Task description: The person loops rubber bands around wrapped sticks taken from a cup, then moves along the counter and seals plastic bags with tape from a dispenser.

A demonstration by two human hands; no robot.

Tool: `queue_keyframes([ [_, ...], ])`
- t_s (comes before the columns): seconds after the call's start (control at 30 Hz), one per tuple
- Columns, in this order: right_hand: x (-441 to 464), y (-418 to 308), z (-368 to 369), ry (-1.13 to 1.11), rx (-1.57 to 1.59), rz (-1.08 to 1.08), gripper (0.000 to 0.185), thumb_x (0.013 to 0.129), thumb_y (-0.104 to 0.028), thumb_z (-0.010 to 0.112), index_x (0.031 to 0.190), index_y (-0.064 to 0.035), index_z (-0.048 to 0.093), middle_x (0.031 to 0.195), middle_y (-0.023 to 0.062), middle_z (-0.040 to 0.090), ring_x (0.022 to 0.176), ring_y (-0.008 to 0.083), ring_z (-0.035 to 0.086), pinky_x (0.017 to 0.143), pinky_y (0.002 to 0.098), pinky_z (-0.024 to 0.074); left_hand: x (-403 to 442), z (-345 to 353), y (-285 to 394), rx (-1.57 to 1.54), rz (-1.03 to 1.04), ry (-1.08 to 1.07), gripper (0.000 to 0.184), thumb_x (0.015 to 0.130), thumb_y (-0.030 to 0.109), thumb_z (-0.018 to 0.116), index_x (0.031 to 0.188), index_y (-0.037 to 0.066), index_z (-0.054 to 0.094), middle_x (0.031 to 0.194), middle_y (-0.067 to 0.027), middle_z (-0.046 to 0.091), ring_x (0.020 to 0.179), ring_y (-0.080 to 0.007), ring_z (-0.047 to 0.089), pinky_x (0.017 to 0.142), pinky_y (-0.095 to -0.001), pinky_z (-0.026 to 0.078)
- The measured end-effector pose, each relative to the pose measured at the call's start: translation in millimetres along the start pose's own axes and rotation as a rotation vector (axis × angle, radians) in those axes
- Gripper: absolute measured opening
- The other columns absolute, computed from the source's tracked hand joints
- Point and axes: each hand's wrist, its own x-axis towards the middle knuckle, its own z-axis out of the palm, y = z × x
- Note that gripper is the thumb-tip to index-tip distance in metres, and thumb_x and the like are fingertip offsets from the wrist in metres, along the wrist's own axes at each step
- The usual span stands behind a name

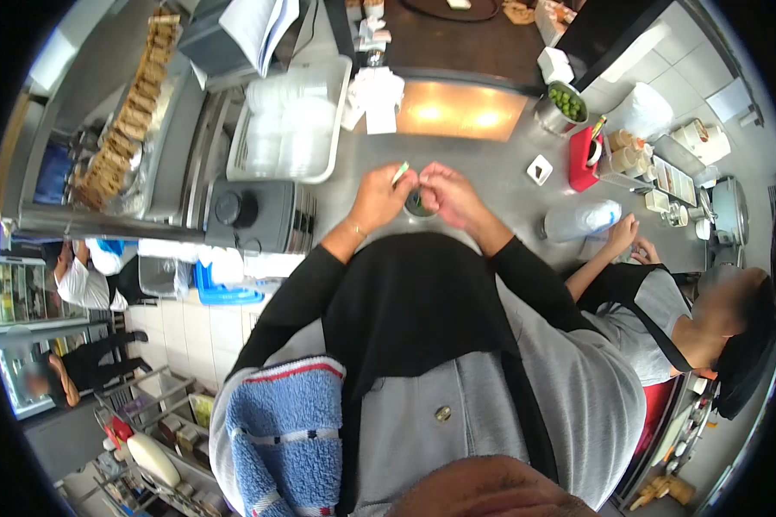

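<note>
Left hand: the left hand (381, 195) is closed around a small green-and-white piece (400, 173), which sticks up between thumb and fingers.
Right hand: the right hand (451, 196) has its thumb and fingertips drawn together just beside the left hand; whether anything is pinched between them cannot be told.
Small round container: the small round container (419, 207) sits on the worktop (483, 157) between the hands, on the body side of the fingertips, with something green in it; the hands partly cover it.
Beyond the hands: a warmly lit panel (461, 110) lies across from the person, with crumpled white paper (378, 96) at its left end.
Left of the hands: a white rack (334, 155) holds clear plastic containers (291, 125), and a dark grey machine (254, 215) stands nearer the body.
Right of the hands: a small white dish (539, 170) with dark contents lies well apart from them; past it are a red holder (584, 161) and a metal pot (560, 110) of green fruit.
Neighbour: a translucent bottle (582, 220) lies on its side near a co-worker's hands (629, 241), apart from the person's own.
</note>
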Motion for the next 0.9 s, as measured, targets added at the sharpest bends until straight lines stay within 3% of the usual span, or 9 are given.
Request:
queue_keyframes([
  [0.1, 2.6, 5.6, 4.4, -0.043, -0.04, 0.001, 0.005, 0.103, -0.007, 0.056, 0.099, -0.009, 0.056, 0.082, 0.003, 0.06, 0.054, 0.0074, 0.043, 0.045, 0.025, 0.0321, -3.3, -6.5, 17.1, -0.01, -0.015, -0.01, 0.021, 0.102, 0.02, 0.064, 0.092, 0.002, 0.069, 0.084, -0.0188, 0.071, 0.073, -0.0372, 0.067, 0.067, -0.0403, 0.054],
  [0.17, 4.1, 3.9, 8.8, -0.015, -0.388, -0.056, 0.006, 0.102, -0.008, 0.053, 0.097, -0.0094, 0.056, 0.084, 0.0018, 0.059, 0.054, 0.0053, 0.041, 0.045, 0.0251, 0.0317, -3.8, -10.4, 12.6, 0.157, -0.012, -0.032, 0.016, 0.1, 0.014, 0.065, 0.091, 0.001, 0.068, 0.079, -0.015, 0.07, 0.07, -0.0281, 0.068, 0.066, -0.0378, 0.054],
  [0.23, 13.3, 5.3, 15.6, -0.009, -0.849, -0.347, 0.007, 0.104, -0.01, 0.055, 0.098, -0.0129, 0.054, 0.075, -0.0041, 0.052, 0.056, 0.0044, 0.04, 0.046, 0.025, 0.0291, -4.9, -9.5, 3.1, -0.004, -0.061, -0.016, 0.011, 0.1, 0.01, 0.066, 0.092, 0.002, 0.068, 0.077, -0.004, 0.067, 0.071, -0.0146, 0.062, 0.066, -0.0312, 0.051],
  [0.27, 11.6, -1.7, 17.0, 0.007, -0.68, -0.046, 0.007, 0.105, -0.012, 0.055, 0.098, -0.013, 0.054, 0.074, -0.0054, 0.05, 0.057, 0.005, 0.041, 0.048, 0.0255, 0.0302, -10.0, -5.5, -2.8, -0.091, -0.105, -0.014, 0.009, 0.1, 0.008, 0.067, 0.093, 0.002, 0.069, 0.077, 0.0015, 0.065, 0.072, -0.0078, 0.058, 0.066, -0.0279, 0.05],
  [0.4, 42.9, 39.2, -12.9, 0.065, -0.765, -0.223, 0.009, 0.106, -0.013, 0.055, 0.097, -0.0123, 0.055, 0.075, -0.0042, 0.052, 0.061, 0.0062, 0.048, 0.052, 0.0251, 0.0386, -18.0, -11.2, 21.4, -0.304, -0.173, 0.037, 0.007, 0.1, 0.007, 0.066, 0.095, 0.004, 0.069, 0.084, 0.0033, 0.066, 0.075, -0.0062, 0.058, 0.07, -0.0246, 0.05],
  [0.5, 42.5, 27.4, -8.1, 0.007, -0.424, -0.167, 0.005, 0.104, -0.01, 0.057, 0.101, -0.0083, 0.059, 0.087, 0.0019, 0.063, 0.086, 0.0148, 0.063, 0.075, 0.0342, 0.0528, -20.5, -20.9, 0.8, -0.413, -0.32, 0.175, 0.01, 0.099, 0.01, 0.07, 0.102, 0.001, 0.071, 0.088, -0.0005, 0.07, 0.08, -0.0081, 0.063, 0.072, -0.0259, 0.052],
  [0.57, 34.0, 10.5, 18.1, 0.034, -0.124, -0.269, 0.004, 0.105, -0.01, 0.058, 0.104, -0.0071, 0.061, 0.09, 0.0041, 0.066, 0.085, 0.0166, 0.066, 0.078, 0.0327, 0.0546, -18.5, -20.5, 6.7, -0.436, -0.446, 0.276, 0.017, 0.098, 0.014, 0.073, 0.107, 0.0, 0.073, 0.086, -0.0005, 0.069, 0.076, -0.0085, 0.062, 0.07, -0.0257, 0.051],
  [0.77, 26.2, -21.5, 13.1, 0.038, -0.306, -0.25, 0.013, 0.106, -0.016, 0.064, 0.109, -0.0036, 0.063, 0.089, 0.0051, 0.067, 0.08, 0.0159, 0.067, 0.08, 0.0309, 0.0557, -24.7, -35.8, 6.0, -0.016, -0.333, 0.069, 0.04, 0.098, 0.016, 0.076, 0.131, -0.004, 0.067, 0.094, -0.0022, 0.07, 0.079, -0.0099, 0.065, 0.075, -0.025, 0.053],
  [0.9, 15.8, -30.3, -0.4, 0.105, -0.404, -0.075, 0.018, 0.105, -0.013, 0.064, 0.119, -0.0017, 0.065, 0.088, 0.0051, 0.067, 0.078, 0.0138, 0.066, 0.076, 0.0284, 0.056, -27.2, -36.6, -12.7, -0.164, -0.379, 0.131, 0.035, 0.104, 0.024, 0.064, 0.128, -0.001, 0.067, 0.086, -0.0021, 0.064, 0.078, -0.0092, 0.058, 0.072, -0.0281, 0.049],
])
